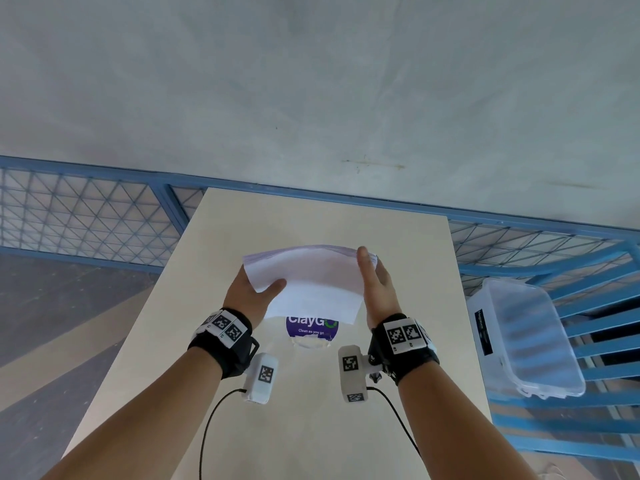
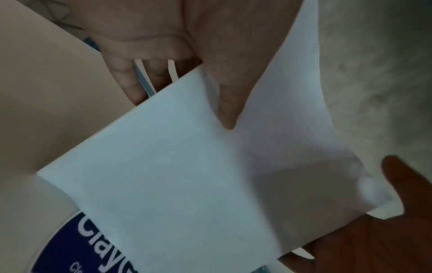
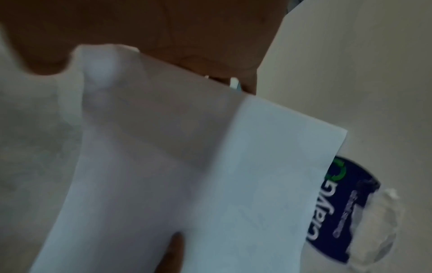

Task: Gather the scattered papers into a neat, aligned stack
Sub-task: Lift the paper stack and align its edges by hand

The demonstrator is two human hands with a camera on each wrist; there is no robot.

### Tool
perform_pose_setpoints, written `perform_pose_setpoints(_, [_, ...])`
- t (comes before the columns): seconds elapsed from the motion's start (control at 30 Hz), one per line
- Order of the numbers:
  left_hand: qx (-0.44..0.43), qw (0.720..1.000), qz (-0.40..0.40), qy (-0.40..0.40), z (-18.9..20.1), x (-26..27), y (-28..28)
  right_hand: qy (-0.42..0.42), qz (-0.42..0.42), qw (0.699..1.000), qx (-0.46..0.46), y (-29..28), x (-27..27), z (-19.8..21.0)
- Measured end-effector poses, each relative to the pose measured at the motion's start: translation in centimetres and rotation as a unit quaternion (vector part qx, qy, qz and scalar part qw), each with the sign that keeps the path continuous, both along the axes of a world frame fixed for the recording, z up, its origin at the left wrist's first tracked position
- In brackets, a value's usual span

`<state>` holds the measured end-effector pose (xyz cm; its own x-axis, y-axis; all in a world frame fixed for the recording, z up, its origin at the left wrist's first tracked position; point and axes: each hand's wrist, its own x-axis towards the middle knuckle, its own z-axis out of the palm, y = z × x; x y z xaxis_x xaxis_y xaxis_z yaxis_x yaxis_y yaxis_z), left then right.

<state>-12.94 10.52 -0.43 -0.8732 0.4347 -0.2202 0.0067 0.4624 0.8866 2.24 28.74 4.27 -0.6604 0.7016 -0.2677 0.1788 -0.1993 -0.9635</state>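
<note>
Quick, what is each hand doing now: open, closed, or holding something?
Left hand: holding the papers, thumb on top, fingers underneath.
Right hand: holding the papers' right side; thumb straight along the edge.

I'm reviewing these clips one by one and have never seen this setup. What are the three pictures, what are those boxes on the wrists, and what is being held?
No robot here: a person works bare-handed, with a small camera strapped to each wrist and another on the head. The wide picture is the head view; the two dim close-ups look along each hand. The left hand and right hand hold a stack of white papers from either side, lifted above a pale table. The left thumb lies on top, fingers underneath. A round purple sticker is stuck to the table, partly hidden by the papers. A clear plastic bin sits to the right.
</note>
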Motion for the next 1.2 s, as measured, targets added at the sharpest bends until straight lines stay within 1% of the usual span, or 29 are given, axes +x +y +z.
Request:
perform_pose_setpoints(0.1, [0.007, 1.0, -0.002, 0.009, -0.1, 0.2, 0.3, 0.031, 0.075, 0.994, 0.067, 0.4, 1.4, -1.7])
perform_pose_setpoints(0.13, [0.008, 1.0, -0.003, 0.009, -0.1, 0.2, 0.4, 0.022, 0.091, 0.991, 0.094, 0.5, 1.8, -2.1])
perform_pose_setpoints(0.23, [0.006, 1.0, 0.003, -0.005, -0.1, 0.1, 0.5, -0.08, 0.091, 0.982, 0.147, 0.8, 1.9, -3.9])
perform_pose_setpoints(0.33, [-0.025, 0.999, -0.013, -0.016, 0.3, 0.2, 0.5, -0.171, 0.111, 0.963, 0.174, 0.7, 1.3, -5.0])
perform_pose_setpoints(0.4, [-0.039, 0.999, -0.016, -0.019, 0.4, 0.4, 0.6, -0.191, 0.114, 0.956, 0.194, 0.6, 0.9, -4.9])
perform_pose_setpoints(0.47, [-0.034, 0.999, -0.012, -0.018, 0.7, 0.4, 0.7, -0.18, 0.102, 0.954, 0.216, 0.5, 1.0, -4.2])
perform_pose_setpoints(0.53, [-0.026, 1.0, -0.01, -0.007, 0.9, 0.5, 0.7, -0.167, 0.084, 0.956, 0.227, 0.7, 1.3, -3.6])
perform_pose_setpoints(0.63, [-0.023, 0.999, -0.023, 0.006, 0.8, 0.6, 0.2, -0.174, 0.085, 0.956, 0.222, 0.6, 2.1, -3.5])
perform_pose_setpoints(0.77, [-0.092, 0.995, -0.035, 0.0, -1.6, 0.6, -0.4, -0.235, 0.131, 0.942, 0.201, 0.2, 2.3, -5.1])
perform_pose_setpoints(0.87, [-0.134, 0.99, -0.037, 0.013, -2.2, 0.7, -0.3, -0.253, 0.128, 0.936, 0.209, 0.3, 2.1, -5.6])
perform_pose_setpoints(1.0, [-0.14, 0.989, -0.032, 0.032, -1.9, 0.8, 0.0, -0.269, 0.132, 0.926, 0.23, 0.6, 1.8, -5.7])
perform_pose_setpoints(1.1, [-0.129, 0.991, -0.019, 0.033, -1.6, 0.3, 0.0, -0.251, 0.115, 0.934, 0.228, 0.7, 1.8, -5.5])
perform_pose_setpoints(1.2, [-0.142, 0.989, -0.022, 0.023, -1.8, 0.4, 0.1, -0.259, 0.119, 0.936, 0.205, 0.3, 1.9, -6.0])
